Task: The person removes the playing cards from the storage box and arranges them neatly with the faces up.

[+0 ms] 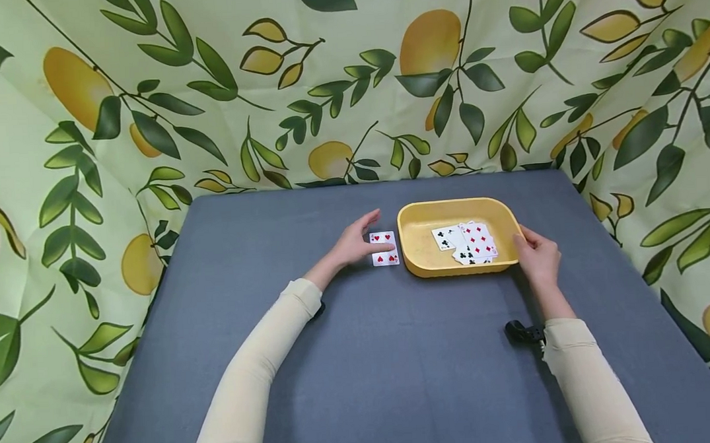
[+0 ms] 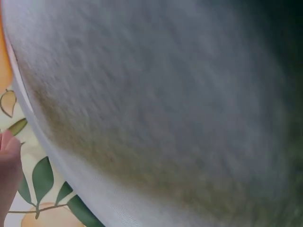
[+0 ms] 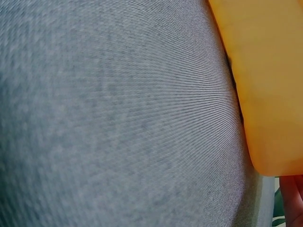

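A playing card of the hearts suit (image 1: 385, 259) lies face up on the table, just left of a yellow plastic tray (image 1: 413, 255). My left hand (image 1: 352, 243) is at that card, its thumb reaching across the face and the fingers extended beyond the far left corner. Several face-up playing cards (image 1: 478, 242), clubs and diamonds among them, lie overlapping in the tray. At the tray's right end my right hand (image 1: 538, 256) grips the rim, thumb on the near side. The right wrist view shows the tray's outer wall (image 3: 272, 94) and part of the fingers (image 3: 291, 196) at its end.
A grey-blue cloth covers the table (image 1: 361, 353). Behind and beside it hangs a curtain (image 1: 337, 97) printed with leaves and lemons. Dark wrist straps show at both cuffs, the right one (image 1: 523, 333) close over the table.
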The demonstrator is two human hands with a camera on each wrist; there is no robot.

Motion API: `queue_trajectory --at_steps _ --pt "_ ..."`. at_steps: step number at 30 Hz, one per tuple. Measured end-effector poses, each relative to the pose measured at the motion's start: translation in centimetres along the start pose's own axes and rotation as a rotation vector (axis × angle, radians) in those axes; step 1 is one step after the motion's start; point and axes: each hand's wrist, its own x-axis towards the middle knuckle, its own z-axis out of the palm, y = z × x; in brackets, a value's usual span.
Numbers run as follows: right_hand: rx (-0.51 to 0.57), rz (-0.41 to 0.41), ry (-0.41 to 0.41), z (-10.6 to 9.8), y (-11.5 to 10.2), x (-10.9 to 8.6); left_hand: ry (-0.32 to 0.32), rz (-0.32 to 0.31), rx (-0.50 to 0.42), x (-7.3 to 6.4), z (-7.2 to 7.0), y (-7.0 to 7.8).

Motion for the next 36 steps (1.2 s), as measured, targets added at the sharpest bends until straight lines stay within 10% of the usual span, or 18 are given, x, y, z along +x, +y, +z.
queue_trajectory --at_steps 12,36 --pt "0.008 -0.025 0.018 -0.6 -0.1 0.2 0.184 0.128 -0.362 0.4 0.8 2.8" --pt "0.012 -0.019 -0.013 -0.2 0.2 -0.2 -0.023 0.155 -0.160 2.5 6.5 8.0"
